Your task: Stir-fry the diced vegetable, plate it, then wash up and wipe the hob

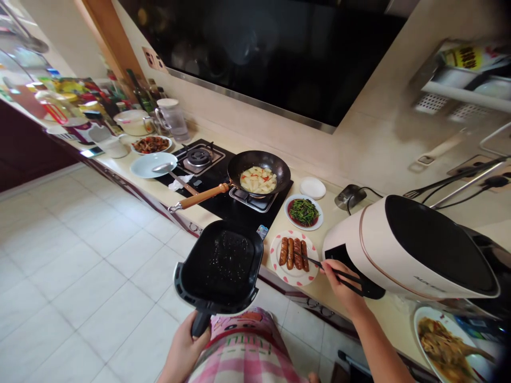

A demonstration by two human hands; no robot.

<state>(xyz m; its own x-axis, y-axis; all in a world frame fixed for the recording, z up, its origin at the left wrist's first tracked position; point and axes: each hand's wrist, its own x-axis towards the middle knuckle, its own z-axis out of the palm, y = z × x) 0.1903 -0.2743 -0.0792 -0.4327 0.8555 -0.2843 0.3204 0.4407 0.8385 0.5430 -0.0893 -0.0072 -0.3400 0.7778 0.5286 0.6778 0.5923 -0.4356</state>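
My left hand (190,335) is wrapped round the handle of a black air fryer basket (229,260), held out in front of my body beside the counter edge. A few oily specks dot its bare inside. Black chopsticks (335,272) are gripped in my right hand (341,284), over the counter at the right. Their tips reach the sausages (297,254), which lie side by side on a white plate with pink spots (285,273). Whether the tips pinch a sausage or only touch it, I cannot tell.
A wok (275,159) with pale sliced food stands on the gas hob (221,207), its wooden handle jutting toward me. Plated greens (303,211) sit behind the sausages. A white air fryer (371,239) fills the right counter. A dish of cooked fish (443,340) is at lower right.
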